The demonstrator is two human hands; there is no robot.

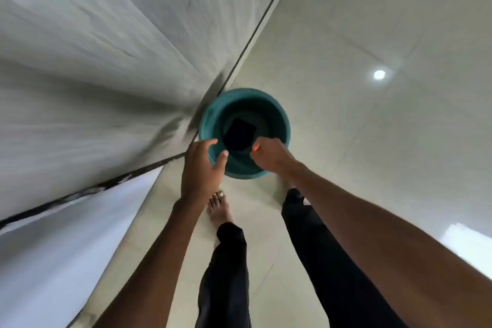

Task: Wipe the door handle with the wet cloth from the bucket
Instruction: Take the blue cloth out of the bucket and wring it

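Reaching over bucket (pixel 277 112), left hand (pixel 202 165) spread, right hand (pixel 269 153) seemingly curled

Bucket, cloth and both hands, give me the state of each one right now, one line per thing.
Bucket: upright on the floor, open top, against the wall.
Cloth: dark, lying flat at the bottom of the bucket, not yet picked up.
Left hand: open, fingers spread above the near rim, holding nothing.
Right hand: loosely curled over the near rim; grip cannot be told.
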